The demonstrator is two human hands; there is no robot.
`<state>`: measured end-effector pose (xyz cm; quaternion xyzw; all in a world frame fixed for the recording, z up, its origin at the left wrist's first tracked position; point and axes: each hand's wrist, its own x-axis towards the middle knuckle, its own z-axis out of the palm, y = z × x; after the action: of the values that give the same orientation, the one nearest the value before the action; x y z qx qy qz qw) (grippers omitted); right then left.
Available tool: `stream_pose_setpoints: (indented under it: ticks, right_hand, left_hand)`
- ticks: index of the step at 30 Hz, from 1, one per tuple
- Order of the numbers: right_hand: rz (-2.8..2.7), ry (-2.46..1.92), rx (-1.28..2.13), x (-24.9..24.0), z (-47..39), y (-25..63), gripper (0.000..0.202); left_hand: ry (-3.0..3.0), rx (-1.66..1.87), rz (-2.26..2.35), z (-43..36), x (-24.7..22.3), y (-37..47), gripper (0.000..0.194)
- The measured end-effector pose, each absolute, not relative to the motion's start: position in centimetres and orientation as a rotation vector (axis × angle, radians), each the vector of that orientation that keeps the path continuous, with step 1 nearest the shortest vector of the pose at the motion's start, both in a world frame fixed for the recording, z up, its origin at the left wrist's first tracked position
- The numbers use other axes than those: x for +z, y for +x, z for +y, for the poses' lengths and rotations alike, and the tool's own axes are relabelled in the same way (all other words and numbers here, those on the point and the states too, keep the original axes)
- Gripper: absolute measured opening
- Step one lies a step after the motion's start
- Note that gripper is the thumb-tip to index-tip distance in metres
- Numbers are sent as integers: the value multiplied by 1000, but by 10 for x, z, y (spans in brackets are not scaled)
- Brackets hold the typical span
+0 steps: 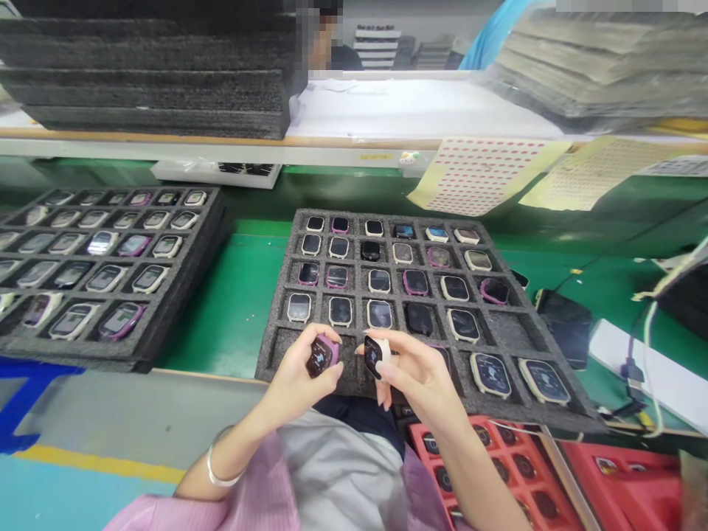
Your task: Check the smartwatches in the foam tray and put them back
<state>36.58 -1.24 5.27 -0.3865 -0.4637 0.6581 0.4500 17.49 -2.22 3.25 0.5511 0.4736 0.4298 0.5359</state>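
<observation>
My left hand (pixel 302 380) is closed around a purple-framed smartwatch (pixel 321 355), its dark screen turned up and lit with small marks. In my right hand (pixel 417 376) I grip a white-framed smartwatch (pixel 374 357) by its edges, tilted so its lit screen faces left. Both hands are over the near edge of a dark grey foam tray (pixel 359 335). Rows of square smartwatches with white, purple and black frames sit in its pockets. Near my right forearm, a white-framed watch (pixel 491 375) lies in the front row with its screen lit. My right hand partly covers another watch behind it.
Another foam tray of watches (pixel 141 324) stands at the left. Red trays (pixel 470 435) holding round items lie below at the right. Cables (pixel 653 354) and a black box (pixel 564 324) are on the green bench. Black foam (pixel 149 74) is stacked on the shelf; a person is behind it.
</observation>
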Motion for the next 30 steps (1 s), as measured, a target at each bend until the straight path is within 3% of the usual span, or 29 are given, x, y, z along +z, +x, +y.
stream_pose_setpoints:
  ticks: [30]
  right_hand:
    - [-1176, -999, 1625, 54, -13, 365, 36]
  left_hand:
    - [1272, 1103, 1086, -23, 28, 175, 29]
